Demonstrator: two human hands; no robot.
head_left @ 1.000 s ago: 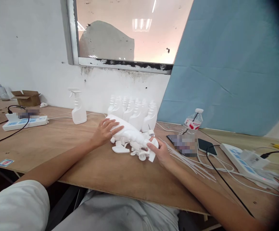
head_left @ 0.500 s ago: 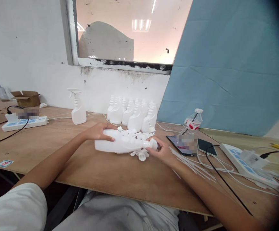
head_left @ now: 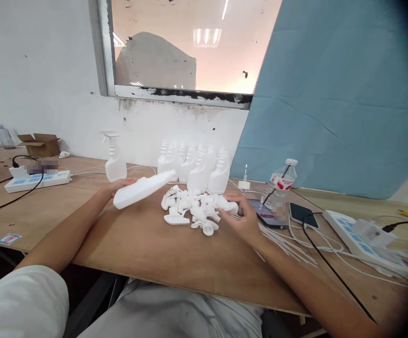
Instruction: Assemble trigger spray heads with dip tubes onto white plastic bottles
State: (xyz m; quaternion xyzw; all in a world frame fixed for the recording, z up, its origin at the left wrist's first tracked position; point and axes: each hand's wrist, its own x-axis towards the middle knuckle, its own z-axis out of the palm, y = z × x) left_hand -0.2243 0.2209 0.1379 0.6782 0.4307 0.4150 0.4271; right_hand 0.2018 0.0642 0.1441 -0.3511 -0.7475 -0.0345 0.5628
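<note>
My left hand [head_left: 122,186] is closed round the lower part of a white plastic spray bottle [head_left: 142,189]. The bottle is held tilted above the table, its open neck pointing up and to the right. My right hand [head_left: 242,217] is closed on a white rounded piece [head_left: 227,204] with a dark part, whose kind I cannot make out. Just above that hand stands a thin rod with a white block [head_left: 244,184]. Between my hands lies a heap of white trigger spray heads [head_left: 190,203], touching or very near the right-hand fingers.
Several headless white bottles [head_left: 199,171] stand by the wall; one bottle with a trigger head [head_left: 115,162] stands left of them. To the right are a water bottle [head_left: 280,180], phones [head_left: 303,214], white tubes [head_left: 288,244], cables and a power strip [head_left: 362,241]. Another power strip [head_left: 37,180] lies left.
The bottle has come away from my right hand, moving left and tilting up in my left hand. My right hand has shifted slightly right with the white piece and the rod. The heap is uncovered.
</note>
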